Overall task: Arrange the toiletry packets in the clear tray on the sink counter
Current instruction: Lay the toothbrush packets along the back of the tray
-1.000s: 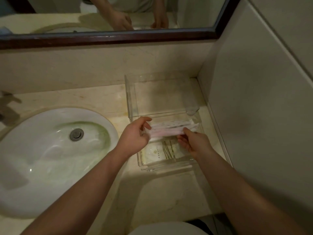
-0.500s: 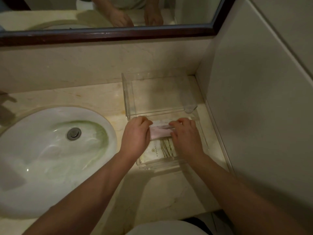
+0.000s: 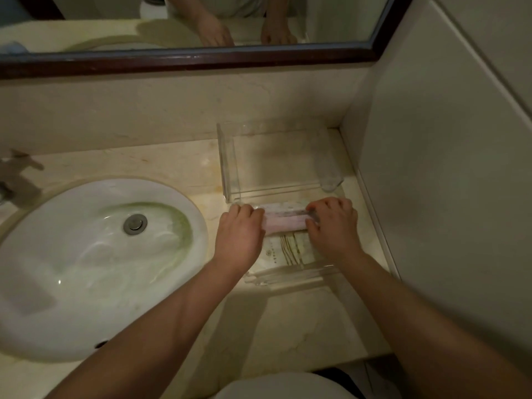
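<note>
both hands dropped since 1 s ago: left hand (image 3: 240, 236) and right hand (image 3: 334, 226) pinch the pink packet (image 3: 283, 220) ends, low in the clear tray (image 3: 290, 276) over the green-striped packets (image 3: 290, 250). step: seating it. next: release, square it.

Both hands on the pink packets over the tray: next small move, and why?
Probably press the pink packets flat at the far end of the clear tray and let go. The left hand and right hand grip their ends low, just beyond the striped packets already lying inside.
</note>
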`<action>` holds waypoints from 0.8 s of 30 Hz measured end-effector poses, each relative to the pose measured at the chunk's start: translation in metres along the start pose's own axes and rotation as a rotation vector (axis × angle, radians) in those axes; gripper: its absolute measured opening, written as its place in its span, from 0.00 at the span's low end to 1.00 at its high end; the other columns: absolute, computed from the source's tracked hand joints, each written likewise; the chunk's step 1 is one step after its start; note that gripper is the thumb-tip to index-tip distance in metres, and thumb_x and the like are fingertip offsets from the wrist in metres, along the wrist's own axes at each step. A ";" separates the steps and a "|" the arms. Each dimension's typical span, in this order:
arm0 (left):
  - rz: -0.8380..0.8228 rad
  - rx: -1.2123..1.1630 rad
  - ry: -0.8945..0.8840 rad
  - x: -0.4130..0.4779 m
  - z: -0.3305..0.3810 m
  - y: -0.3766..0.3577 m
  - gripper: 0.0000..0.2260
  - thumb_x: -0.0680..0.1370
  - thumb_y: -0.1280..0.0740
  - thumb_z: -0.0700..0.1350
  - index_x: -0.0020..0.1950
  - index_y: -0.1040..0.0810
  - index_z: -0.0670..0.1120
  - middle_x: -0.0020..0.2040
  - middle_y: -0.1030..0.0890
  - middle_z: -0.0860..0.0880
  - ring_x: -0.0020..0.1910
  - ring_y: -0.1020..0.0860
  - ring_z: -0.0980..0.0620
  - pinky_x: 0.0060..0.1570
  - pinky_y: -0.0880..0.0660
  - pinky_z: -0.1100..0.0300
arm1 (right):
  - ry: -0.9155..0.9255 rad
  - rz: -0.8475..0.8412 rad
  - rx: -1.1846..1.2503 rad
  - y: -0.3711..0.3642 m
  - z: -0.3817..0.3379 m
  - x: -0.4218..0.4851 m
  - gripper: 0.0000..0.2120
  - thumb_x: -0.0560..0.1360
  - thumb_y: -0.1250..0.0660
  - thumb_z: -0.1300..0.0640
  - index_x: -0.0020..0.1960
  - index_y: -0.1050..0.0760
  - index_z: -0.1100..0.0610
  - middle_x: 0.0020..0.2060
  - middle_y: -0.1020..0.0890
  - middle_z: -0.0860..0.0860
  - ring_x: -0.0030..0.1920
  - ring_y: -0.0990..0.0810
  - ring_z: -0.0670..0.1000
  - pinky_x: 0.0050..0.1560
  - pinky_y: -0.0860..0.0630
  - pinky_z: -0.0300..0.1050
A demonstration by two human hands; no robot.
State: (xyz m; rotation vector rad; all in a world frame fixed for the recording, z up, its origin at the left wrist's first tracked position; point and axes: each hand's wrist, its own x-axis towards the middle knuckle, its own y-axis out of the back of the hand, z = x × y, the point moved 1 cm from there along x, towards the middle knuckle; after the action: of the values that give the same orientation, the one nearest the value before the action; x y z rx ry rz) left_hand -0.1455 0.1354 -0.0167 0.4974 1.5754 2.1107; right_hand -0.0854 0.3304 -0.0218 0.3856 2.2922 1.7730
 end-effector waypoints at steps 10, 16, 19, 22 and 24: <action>0.113 -0.233 -0.159 0.003 -0.003 0.007 0.08 0.65 0.31 0.31 0.36 0.24 0.43 0.34 0.25 0.47 0.36 0.30 0.46 0.37 0.36 0.57 | 0.155 -0.178 -0.069 0.013 0.010 0.003 0.14 0.71 0.35 0.46 0.55 0.22 0.47 0.53 0.21 0.48 0.59 0.31 0.55 0.54 0.40 0.50; 0.169 -0.158 -0.234 0.006 -0.007 0.010 0.13 0.61 0.35 0.28 0.38 0.21 0.43 0.35 0.25 0.47 0.37 0.30 0.45 0.35 0.37 0.56 | 0.144 -0.091 0.116 0.016 0.005 0.007 0.05 0.69 0.33 0.61 0.44 0.26 0.55 0.41 0.23 0.52 0.40 0.25 0.55 0.36 0.31 0.47; 0.061 -0.132 -0.213 0.002 -0.011 0.006 0.14 0.61 0.34 0.33 0.43 0.19 0.45 0.39 0.25 0.48 0.39 0.28 0.44 0.38 0.38 0.57 | 0.188 -0.136 0.064 0.008 0.000 0.013 0.07 0.69 0.33 0.65 0.44 0.28 0.55 0.40 0.24 0.53 0.39 0.25 0.57 0.34 0.29 0.49; 0.007 -0.110 -0.210 -0.004 -0.012 0.005 0.18 0.64 0.35 0.39 0.53 0.21 0.45 0.47 0.24 0.48 0.45 0.27 0.45 0.40 0.35 0.56 | 0.195 -0.139 0.084 0.005 0.001 0.014 0.08 0.69 0.34 0.65 0.45 0.27 0.56 0.43 0.25 0.54 0.43 0.25 0.57 0.36 0.28 0.49; -0.015 -0.032 -0.239 -0.007 -0.013 0.001 0.19 0.67 0.33 0.42 0.58 0.22 0.44 0.54 0.22 0.47 0.51 0.26 0.44 0.44 0.31 0.53 | 0.201 -0.121 0.133 0.006 0.003 0.009 0.08 0.69 0.32 0.61 0.48 0.26 0.56 0.46 0.24 0.54 0.46 0.26 0.56 0.41 0.26 0.50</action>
State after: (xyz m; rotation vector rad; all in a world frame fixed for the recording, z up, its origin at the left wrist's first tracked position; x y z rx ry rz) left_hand -0.1465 0.1206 -0.0194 0.6965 1.4040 1.9794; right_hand -0.0923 0.3373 -0.0163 0.0901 2.5194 1.6740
